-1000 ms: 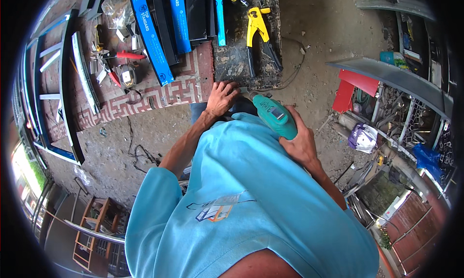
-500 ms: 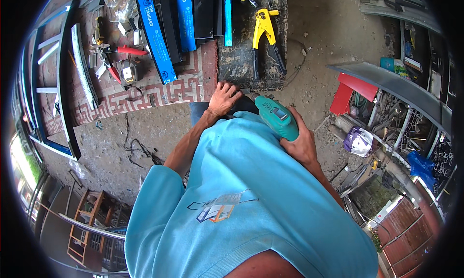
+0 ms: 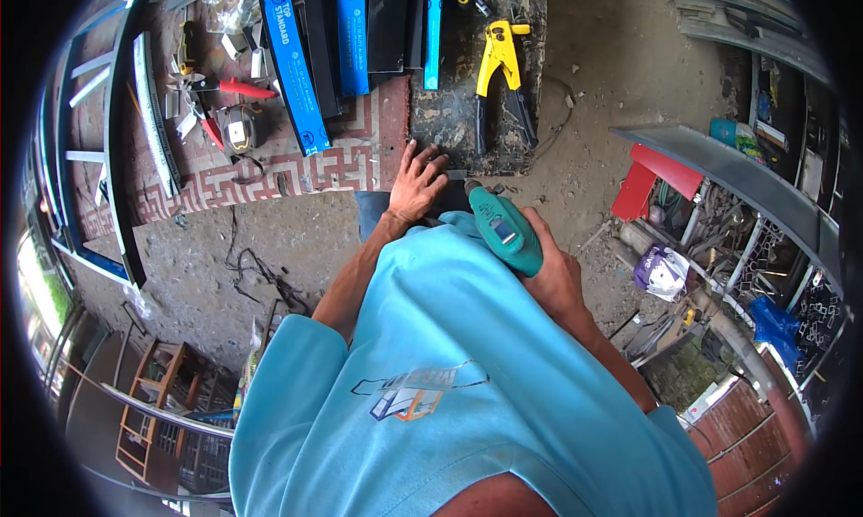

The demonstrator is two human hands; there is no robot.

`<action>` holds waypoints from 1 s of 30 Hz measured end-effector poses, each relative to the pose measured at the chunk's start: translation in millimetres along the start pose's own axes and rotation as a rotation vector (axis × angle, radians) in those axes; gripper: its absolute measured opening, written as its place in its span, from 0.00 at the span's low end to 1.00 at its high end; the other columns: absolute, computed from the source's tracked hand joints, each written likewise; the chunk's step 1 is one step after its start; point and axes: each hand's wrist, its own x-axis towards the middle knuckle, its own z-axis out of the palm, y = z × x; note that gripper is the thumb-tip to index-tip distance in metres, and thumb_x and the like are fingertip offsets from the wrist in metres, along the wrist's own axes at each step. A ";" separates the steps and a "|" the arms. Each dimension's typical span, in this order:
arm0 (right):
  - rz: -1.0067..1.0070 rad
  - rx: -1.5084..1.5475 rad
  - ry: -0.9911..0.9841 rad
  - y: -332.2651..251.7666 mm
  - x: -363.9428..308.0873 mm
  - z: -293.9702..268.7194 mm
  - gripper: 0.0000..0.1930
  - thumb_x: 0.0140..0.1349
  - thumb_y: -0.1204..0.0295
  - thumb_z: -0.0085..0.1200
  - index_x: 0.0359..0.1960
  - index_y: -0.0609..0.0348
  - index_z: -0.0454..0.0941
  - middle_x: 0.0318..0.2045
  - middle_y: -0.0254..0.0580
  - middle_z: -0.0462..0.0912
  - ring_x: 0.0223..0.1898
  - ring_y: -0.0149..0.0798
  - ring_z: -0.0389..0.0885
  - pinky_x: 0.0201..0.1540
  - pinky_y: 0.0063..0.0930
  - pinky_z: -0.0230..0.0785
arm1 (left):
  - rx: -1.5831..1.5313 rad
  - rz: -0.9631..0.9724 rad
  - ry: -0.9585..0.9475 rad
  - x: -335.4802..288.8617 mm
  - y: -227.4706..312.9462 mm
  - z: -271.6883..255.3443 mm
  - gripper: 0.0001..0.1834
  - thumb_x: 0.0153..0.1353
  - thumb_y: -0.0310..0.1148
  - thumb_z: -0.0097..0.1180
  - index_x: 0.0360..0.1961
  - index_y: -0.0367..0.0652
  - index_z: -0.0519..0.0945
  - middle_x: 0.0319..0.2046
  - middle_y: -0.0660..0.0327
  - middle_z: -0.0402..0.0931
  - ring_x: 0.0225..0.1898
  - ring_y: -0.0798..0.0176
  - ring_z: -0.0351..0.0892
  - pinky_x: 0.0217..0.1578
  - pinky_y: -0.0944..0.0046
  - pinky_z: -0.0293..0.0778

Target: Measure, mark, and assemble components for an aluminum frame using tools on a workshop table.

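Observation:
My right hand [image 3: 553,270] is wrapped round a teal power drill [image 3: 505,229], its nose pointing up and left at the front edge of the workbench [image 3: 360,171]. At that edge rests my left hand [image 3: 418,182], fingers stretched out and partly apart over the bench top. Beside its fingertips, a small grey metal strip [image 3: 457,173] shows along the edge, close to the drill's tip. Whether the drill touches it I cannot tell. Farther back on the dark part of the bench lies a yellow hand riveter [image 3: 500,63] with black handles.
Blue-filmed metal profiles [image 3: 292,63] lie across the bench. Left of them are red-handled pliers [image 3: 244,88], a tape measure [image 3: 241,130] and a pale strip [image 3: 155,112]. A dark metal frame [image 3: 115,139] leans at the far left. Racks with scrap and a red sheet [image 3: 636,189] stand right.
The drill and my right hand have shifted slightly down, with the drill's body turned a little steeper. My left fingers have straightened and spread. The whole view has moved slightly.

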 end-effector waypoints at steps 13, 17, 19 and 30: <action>-0.080 -0.062 -0.056 -6.6 3.6 -9.8 0.41 0.50 0.62 0.61 0.66 0.45 0.54 0.42 0.55 0.80 0.38 0.58 0.81 0.37 0.47 0.71 | 0.009 -0.004 -0.007 3.8 2.8 -4.7 0.06 0.49 0.33 0.51 0.30 0.48 0.76 0.52 0.61 0.71 0.60 0.52 0.62 0.66 0.38 0.49; -0.131 -0.071 -0.005 2.9 3.7 -5.1 0.40 0.51 0.62 0.61 0.66 0.46 0.54 0.42 0.55 0.80 0.38 0.57 0.81 0.38 0.46 0.72 | 0.017 0.006 -0.016 2.6 1.4 -1.8 0.06 0.49 0.33 0.51 0.31 0.49 0.76 0.52 0.61 0.70 0.60 0.52 0.62 0.66 0.37 0.48; -0.184 -0.090 0.015 5.2 3.2 -3.6 0.40 0.52 0.61 0.60 0.66 0.47 0.54 0.42 0.55 0.80 0.39 0.57 0.81 0.38 0.46 0.72 | 0.014 0.004 -0.022 2.0 2.0 -3.0 0.06 0.50 0.33 0.51 0.31 0.49 0.76 0.52 0.61 0.70 0.60 0.52 0.62 0.66 0.37 0.48; -0.055 -0.095 -0.046 -12.3 4.4 -5.4 0.39 0.52 0.60 0.60 0.65 0.41 0.54 0.41 0.57 0.80 0.41 0.59 0.80 0.40 0.47 0.70 | 0.056 0.009 -0.034 0.9 4.5 -1.5 0.06 0.50 0.33 0.51 0.31 0.49 0.75 0.52 0.63 0.71 0.60 0.53 0.63 0.66 0.38 0.48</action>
